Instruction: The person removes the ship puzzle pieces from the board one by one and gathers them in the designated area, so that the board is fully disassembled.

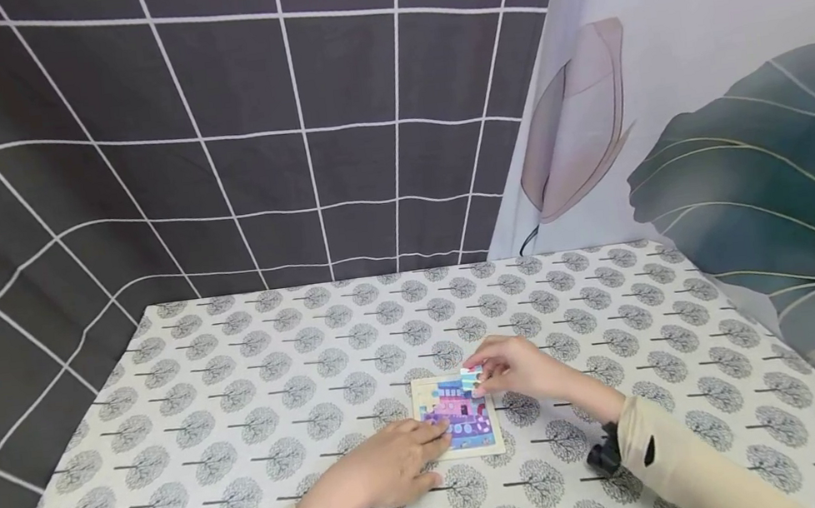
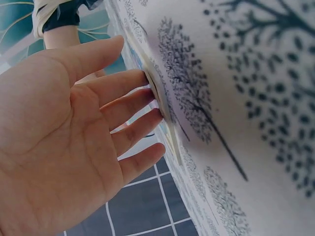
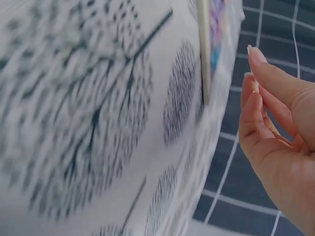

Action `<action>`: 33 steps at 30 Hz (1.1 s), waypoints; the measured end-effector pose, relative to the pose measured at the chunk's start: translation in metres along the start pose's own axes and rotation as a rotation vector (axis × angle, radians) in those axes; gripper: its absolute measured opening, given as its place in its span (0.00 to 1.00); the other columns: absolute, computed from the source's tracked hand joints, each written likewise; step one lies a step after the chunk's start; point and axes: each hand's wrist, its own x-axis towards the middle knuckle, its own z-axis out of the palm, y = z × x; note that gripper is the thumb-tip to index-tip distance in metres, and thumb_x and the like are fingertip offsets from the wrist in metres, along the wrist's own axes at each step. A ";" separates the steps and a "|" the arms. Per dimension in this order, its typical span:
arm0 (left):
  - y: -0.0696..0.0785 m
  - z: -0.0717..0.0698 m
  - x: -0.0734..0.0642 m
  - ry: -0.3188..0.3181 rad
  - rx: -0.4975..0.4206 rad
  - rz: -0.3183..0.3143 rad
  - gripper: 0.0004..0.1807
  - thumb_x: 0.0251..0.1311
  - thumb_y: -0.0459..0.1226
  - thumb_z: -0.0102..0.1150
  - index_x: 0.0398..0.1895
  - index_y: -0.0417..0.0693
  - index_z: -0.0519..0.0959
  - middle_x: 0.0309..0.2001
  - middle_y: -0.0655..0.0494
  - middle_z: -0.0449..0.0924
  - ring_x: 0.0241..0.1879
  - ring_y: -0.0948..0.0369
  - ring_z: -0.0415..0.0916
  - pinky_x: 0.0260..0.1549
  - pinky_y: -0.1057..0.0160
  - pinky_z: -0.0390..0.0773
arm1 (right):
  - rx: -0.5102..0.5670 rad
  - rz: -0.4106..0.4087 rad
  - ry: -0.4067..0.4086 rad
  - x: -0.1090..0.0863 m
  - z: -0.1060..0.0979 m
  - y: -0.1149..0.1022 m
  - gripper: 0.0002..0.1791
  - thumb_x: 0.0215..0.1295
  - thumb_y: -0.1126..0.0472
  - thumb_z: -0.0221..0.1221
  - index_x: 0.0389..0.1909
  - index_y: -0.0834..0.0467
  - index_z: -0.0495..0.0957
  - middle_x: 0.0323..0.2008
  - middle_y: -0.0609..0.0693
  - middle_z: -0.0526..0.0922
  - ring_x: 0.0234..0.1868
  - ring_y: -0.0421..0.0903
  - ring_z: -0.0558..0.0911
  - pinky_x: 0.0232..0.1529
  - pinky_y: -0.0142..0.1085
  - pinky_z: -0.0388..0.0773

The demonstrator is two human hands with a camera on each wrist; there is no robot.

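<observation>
A small jigsaw puzzle [image 1: 465, 429] with a purple and pink ship picture lies in a pale wooden frame on the table. My right hand [image 1: 517, 367] pinches a light-coloured puzzle piece [image 1: 471, 380] between thumb and fingers, over the frame's upper right part. In the right wrist view only a thin edge of that piece [image 3: 255, 88] shows. Fingertips of my left hand [image 1: 394, 465] rest on the puzzle's left side. The left wrist view shows those fingers nearly straight, touching the frame's edge [image 2: 170, 137]. Pale board shows at the puzzle's upper left.
A white tablecloth [image 1: 246, 427] printed with grey trees covers the table. Behind it hangs a dark curtain [image 1: 352, 168] with white grid lines. At the right is a pale curtain [image 1: 593, 157] with leaf prints. A dark strapped device [image 1: 605, 451] sits at my right wrist.
</observation>
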 end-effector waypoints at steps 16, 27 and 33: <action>0.001 0.000 0.001 0.039 0.035 0.016 0.26 0.64 0.45 0.49 0.65 0.51 0.67 0.68 0.60 0.61 0.66 0.59 0.61 0.66 0.57 0.60 | 0.008 0.104 0.057 -0.026 -0.025 0.016 0.24 0.47 0.58 0.69 0.47 0.61 0.79 0.41 0.51 0.79 0.34 0.38 0.79 0.37 0.29 0.81; 0.004 0.000 0.004 0.056 0.056 0.002 0.24 0.64 0.44 0.49 0.64 0.52 0.68 0.66 0.60 0.63 0.64 0.58 0.64 0.65 0.58 0.63 | 0.006 0.116 0.014 -0.032 -0.033 0.026 0.22 0.48 0.62 0.68 0.47 0.64 0.79 0.40 0.52 0.78 0.32 0.37 0.79 0.34 0.29 0.81; 0.004 0.002 0.001 0.050 -0.023 -0.023 0.25 0.65 0.44 0.48 0.65 0.52 0.67 0.67 0.61 0.61 0.66 0.57 0.61 0.65 0.52 0.63 | 0.010 0.136 -0.014 -0.035 -0.038 0.033 0.22 0.47 0.61 0.68 0.46 0.63 0.80 0.37 0.51 0.78 0.32 0.38 0.79 0.34 0.29 0.81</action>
